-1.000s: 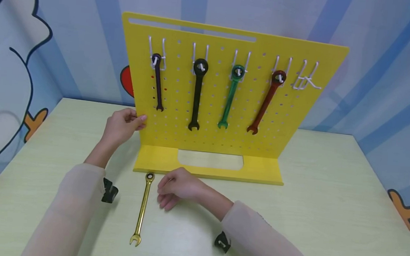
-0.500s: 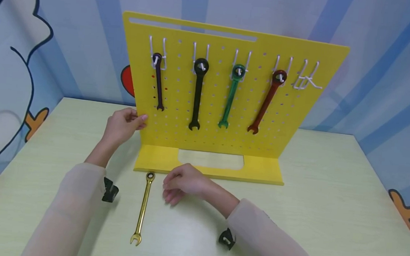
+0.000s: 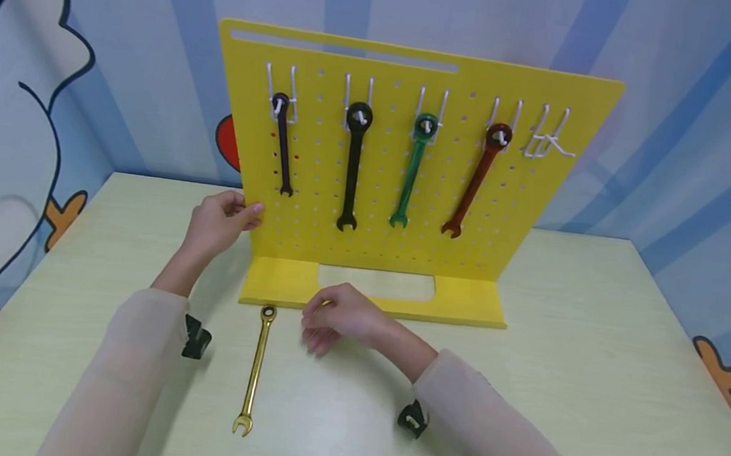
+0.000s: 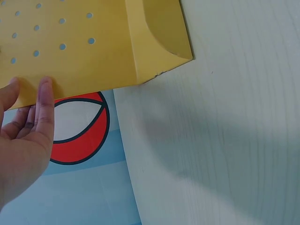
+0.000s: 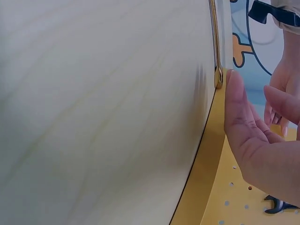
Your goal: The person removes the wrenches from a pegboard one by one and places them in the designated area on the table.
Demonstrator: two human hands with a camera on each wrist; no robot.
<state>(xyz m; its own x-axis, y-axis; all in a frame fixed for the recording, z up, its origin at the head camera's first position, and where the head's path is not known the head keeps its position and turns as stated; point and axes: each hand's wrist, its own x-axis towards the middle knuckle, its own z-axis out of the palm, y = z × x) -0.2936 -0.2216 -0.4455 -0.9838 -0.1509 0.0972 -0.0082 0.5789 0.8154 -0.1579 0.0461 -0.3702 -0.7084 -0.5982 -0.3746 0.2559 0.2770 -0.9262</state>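
A yellow pegboard (image 3: 545, 79) stands upright on its base at the back of the table. My left hand (image 3: 214, 223) grips its left edge, the thumb in front and other fingers behind; the left wrist view shows this grip on the board's edge. In front of the base lies a gold combination wrench (image 3: 255, 370), ring end toward the board and jaw end toward me. My right hand (image 3: 342, 316) hovers right of the wrench, fingers loosely bent and holding nothing. In the right wrist view, the wrench's ring end (image 5: 218, 78) appears beyond the right fingertips.
On the board's hooks hang a small dark purple wrench (image 3: 284, 157), a black wrench (image 3: 352, 170), a green wrench (image 3: 411, 174) and a red-brown wrench (image 3: 472, 183). A white hook (image 3: 542, 145) at far right bears nothing. A patterned curtain (image 3: 421, 10) closes off the back.
My right hand has drifted right and slightly toward the board, away from the gold wrench. The left hand, the board and the wrenches stay put.
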